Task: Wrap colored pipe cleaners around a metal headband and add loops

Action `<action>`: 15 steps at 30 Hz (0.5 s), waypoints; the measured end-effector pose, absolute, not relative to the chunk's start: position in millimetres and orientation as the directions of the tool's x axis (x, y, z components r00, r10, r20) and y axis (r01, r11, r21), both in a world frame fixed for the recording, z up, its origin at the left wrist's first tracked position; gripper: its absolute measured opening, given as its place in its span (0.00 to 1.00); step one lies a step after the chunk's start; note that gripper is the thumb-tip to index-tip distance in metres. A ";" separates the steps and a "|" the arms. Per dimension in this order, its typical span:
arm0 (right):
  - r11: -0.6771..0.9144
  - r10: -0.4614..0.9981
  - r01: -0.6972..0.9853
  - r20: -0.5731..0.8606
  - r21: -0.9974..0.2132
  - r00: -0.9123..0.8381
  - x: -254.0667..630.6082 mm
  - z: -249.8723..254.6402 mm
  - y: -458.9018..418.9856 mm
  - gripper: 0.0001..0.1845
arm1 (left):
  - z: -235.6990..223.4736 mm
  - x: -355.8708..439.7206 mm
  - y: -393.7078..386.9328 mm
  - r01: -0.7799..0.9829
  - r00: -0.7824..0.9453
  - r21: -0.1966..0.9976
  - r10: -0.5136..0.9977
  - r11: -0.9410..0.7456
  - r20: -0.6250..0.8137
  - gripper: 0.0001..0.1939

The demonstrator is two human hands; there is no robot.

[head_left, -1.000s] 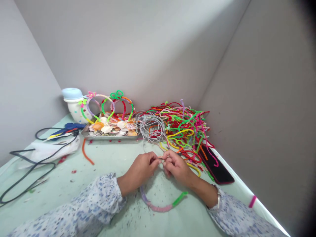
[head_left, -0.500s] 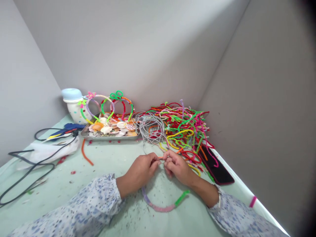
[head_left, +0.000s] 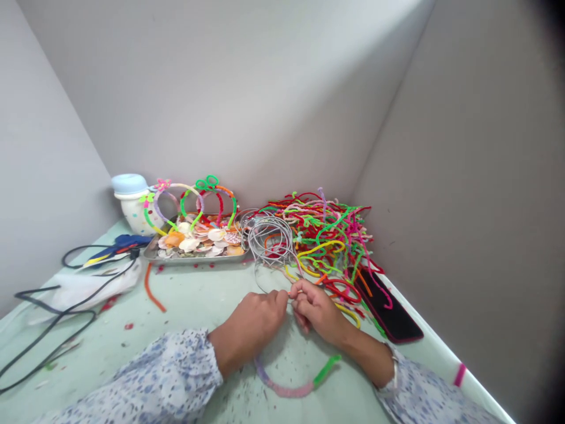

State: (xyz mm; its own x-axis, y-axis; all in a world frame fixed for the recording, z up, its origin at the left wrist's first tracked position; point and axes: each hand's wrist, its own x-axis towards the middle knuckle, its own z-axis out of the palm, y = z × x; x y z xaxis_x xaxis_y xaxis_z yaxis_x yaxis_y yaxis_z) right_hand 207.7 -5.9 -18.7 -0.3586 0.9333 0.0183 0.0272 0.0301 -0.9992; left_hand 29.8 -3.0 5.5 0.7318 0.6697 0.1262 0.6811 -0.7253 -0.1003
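Observation:
My left hand [head_left: 256, 321] and my right hand [head_left: 315, 309] meet fingertip to fingertip over the green table [head_left: 194, 294]. Both pinch the top of a headband [head_left: 291, 386] wrapped in purple, pink and green pipe cleaner, whose lower arc curves toward me between my wrists. An orange pipe cleaner end [head_left: 290, 292] shows between the fingertips. Both hands are closed in a pinch.
A heap of coloured pipe cleaners [head_left: 329, 235] lies behind my right hand, with bare wire headbands [head_left: 269, 238] beside it. A metal tray of shells [head_left: 198, 244] holds finished headbands [head_left: 194, 197]. A black phone [head_left: 388, 312] lies right; a glue gun [head_left: 119, 244], cables [head_left: 53, 312] and a jar [head_left: 132, 200] left.
Both hands stay pinched together at the headband's top and have shifted slightly downward in view as the camera tilted up. The headband has barely moved.

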 end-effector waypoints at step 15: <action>0.054 0.974 0.049 0.041 -0.997 -0.221 207.8 -15.6 -6.2 0.03 | 1.8 29.8 28.9 0.382 0.497 0.917 0.862 -0.112 -0.102 0.11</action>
State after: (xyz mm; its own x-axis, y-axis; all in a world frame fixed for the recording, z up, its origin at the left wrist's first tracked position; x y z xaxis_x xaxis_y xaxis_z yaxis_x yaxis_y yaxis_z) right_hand 207.8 -6.2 -15.6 -0.2211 0.9744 0.0415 0.0489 0.0536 -0.9974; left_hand 29.8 28.9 1.8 0.4966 0.8620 -0.1017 0.3818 -0.1118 0.9175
